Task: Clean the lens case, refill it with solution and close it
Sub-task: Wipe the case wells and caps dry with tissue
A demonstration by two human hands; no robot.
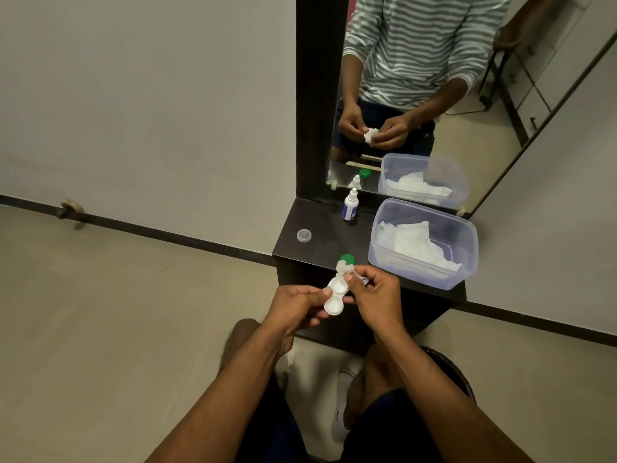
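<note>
A: Hands?

B: Left hand (pixel 297 304) pinches the white lens case (pixel 335 297), thumb on its near-left rim, fingers curled under. Case held in the air, just off the front edge of the dark shelf (pixel 320 228), both wells open and facing up.

A: Right?

B: Right hand (pixel 375 295) has its fingers curled round a small wad of white tissue (pixel 344 269), at the far end of the case. Whether the wad is inside the far well, cannot tell.

A: Caps?

B: 1 green cap (pixel 348 259) near the shelf's front edge, partly behind the tissue. 1 clear cap (pixel 304 235) towards the left edge, well apart from it.

A: Solution?

B: White dropper bottle (pixel 350 208) with a blue label, upright at the back edge against the mirror (pixel 467 145).

A: Anything else?

B: Clear plastic tub (pixel 384 259) at the shelf's right side, holding crumpled white tissues (pixel 417 242). The mirror repeats both hands and a striped shirt.
</note>
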